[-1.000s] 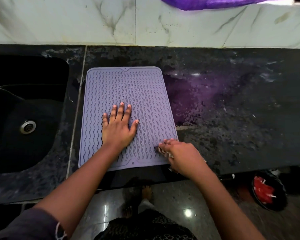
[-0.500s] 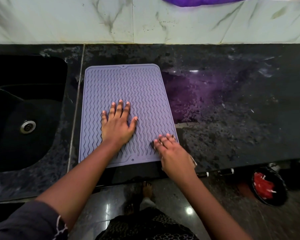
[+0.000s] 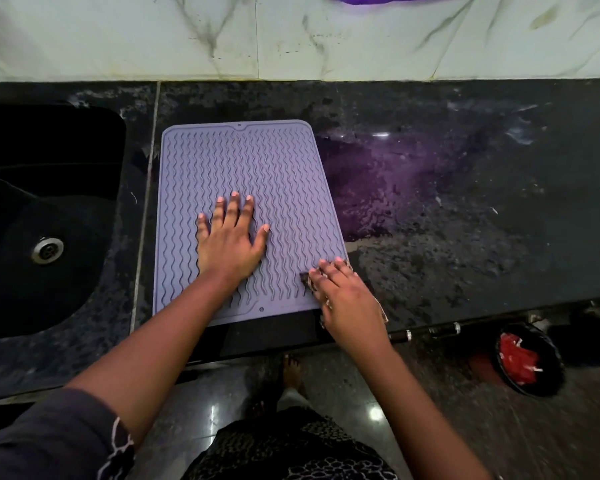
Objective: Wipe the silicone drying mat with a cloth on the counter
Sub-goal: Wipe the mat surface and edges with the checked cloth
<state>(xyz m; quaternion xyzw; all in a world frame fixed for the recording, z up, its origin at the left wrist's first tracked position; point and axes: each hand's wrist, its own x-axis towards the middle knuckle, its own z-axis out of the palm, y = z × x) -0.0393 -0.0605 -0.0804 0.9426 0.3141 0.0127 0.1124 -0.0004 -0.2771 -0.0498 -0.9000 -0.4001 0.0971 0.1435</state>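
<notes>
The purple mat lies flat on the dark counter, just right of the black sink. The left hand rests palm down near the middle of the mat, fingers spread and flat, gripping nothing. The right hand is at the mat's corner at 5 o'clock and presses a cloth onto it; the fingers are laid over the cloth, only small parts of the cloth show at the hand's edges. On the floor at 4 o'clock stands a dark bowl with something red inside.
</notes>
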